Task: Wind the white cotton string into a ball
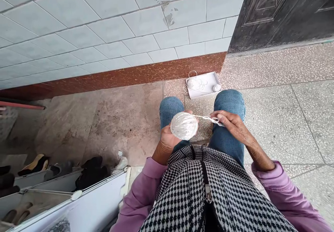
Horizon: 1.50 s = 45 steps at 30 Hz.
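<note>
A large ball of white yarn (184, 126) rests in my left hand (168, 138), whose fingers curl around it from below and behind. From the top right of the ball a strand of white yarn (205, 117) runs across to my right hand (232, 122). There the thumb and fingers pinch the strand, which is looped and twisted near the fingertips. Both hands are above my knees, the right one over the right thigh. The far side of the ball and some left fingers are hidden.
On the floor beyond my knees lies a shallow white box (202, 94) holding loose white yarn (197, 84) and a small yarn ball (216, 87). A tiled wall (146, 25) rises behind it. At the lower left stands a white rack (94, 197) with shoes (33, 164).
</note>
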Each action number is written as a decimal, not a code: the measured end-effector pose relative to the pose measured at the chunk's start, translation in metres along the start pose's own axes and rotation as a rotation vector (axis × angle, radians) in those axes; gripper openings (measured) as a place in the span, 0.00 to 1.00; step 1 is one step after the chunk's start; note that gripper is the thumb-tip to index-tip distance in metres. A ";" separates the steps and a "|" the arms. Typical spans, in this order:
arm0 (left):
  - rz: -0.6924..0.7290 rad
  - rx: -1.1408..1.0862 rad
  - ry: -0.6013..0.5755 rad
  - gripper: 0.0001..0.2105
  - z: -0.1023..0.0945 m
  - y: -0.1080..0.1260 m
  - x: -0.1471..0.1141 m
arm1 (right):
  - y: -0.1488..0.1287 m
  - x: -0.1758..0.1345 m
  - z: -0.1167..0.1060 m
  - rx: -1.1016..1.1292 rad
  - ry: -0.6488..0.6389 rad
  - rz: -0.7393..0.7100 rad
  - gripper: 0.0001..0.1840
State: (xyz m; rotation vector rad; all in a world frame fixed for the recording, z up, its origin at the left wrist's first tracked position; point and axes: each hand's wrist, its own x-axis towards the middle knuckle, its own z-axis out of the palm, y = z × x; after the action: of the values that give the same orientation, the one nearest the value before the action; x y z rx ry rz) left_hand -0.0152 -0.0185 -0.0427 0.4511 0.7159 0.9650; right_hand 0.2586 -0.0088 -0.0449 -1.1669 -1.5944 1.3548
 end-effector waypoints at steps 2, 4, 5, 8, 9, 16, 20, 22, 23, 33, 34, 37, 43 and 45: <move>0.019 -0.021 0.061 0.44 0.001 0.010 0.003 | -0.001 -0.005 -0.008 -0.001 0.037 0.030 0.31; 0.063 -0.057 0.114 0.43 0.003 0.021 0.005 | -0.003 -0.010 -0.015 0.009 0.004 0.067 0.31; 0.095 -0.083 0.138 0.42 0.003 0.027 0.006 | -0.003 -0.013 -0.018 0.005 0.000 0.075 0.31; 0.201 -0.166 0.192 0.41 0.002 0.043 0.007 | -0.001 -0.022 -0.034 0.003 0.124 0.084 0.29; 0.240 -0.199 0.213 0.40 -0.001 0.047 0.008 | 0.001 -0.027 -0.042 0.028 0.198 0.096 0.28; 0.420 -0.392 0.360 0.32 -0.028 0.067 0.013 | 0.032 -0.065 -0.128 0.161 0.678 0.110 0.20; 0.362 -0.360 0.369 0.28 -0.031 0.058 0.021 | 0.044 -0.082 -0.156 0.021 0.740 0.115 0.17; 0.356 -0.346 0.346 0.29 -0.029 0.050 0.027 | 0.054 -0.086 -0.164 -0.006 0.794 0.104 0.17; 0.357 -0.341 0.335 0.29 -0.028 0.047 0.030 | 0.061 -0.087 -0.167 -0.027 0.814 0.094 0.17; 0.237 -0.130 0.280 0.31 -0.035 0.026 0.035 | 0.060 -0.027 -0.096 -0.397 0.542 -0.061 0.19; 0.233 -0.121 0.274 0.31 -0.035 0.025 0.034 | 0.048 -0.014 -0.083 -0.383 0.521 -0.104 0.19; 0.224 -0.116 0.287 0.32 -0.035 0.024 0.032 | 0.021 0.020 -0.056 -0.444 0.398 -0.194 0.22; 0.231 -0.132 0.269 0.33 -0.036 0.021 0.034 | 0.023 0.047 -0.040 -0.818 0.210 -0.264 0.25; 0.232 -0.137 0.268 0.33 -0.036 0.020 0.034 | 0.028 0.046 -0.039 -0.836 0.211 -0.274 0.23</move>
State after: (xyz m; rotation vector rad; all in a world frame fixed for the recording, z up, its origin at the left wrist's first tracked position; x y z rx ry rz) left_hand -0.0406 0.0225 -0.0663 0.2900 0.8444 1.3012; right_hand 0.2853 0.0479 -0.0667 -1.4137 -2.1294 0.3464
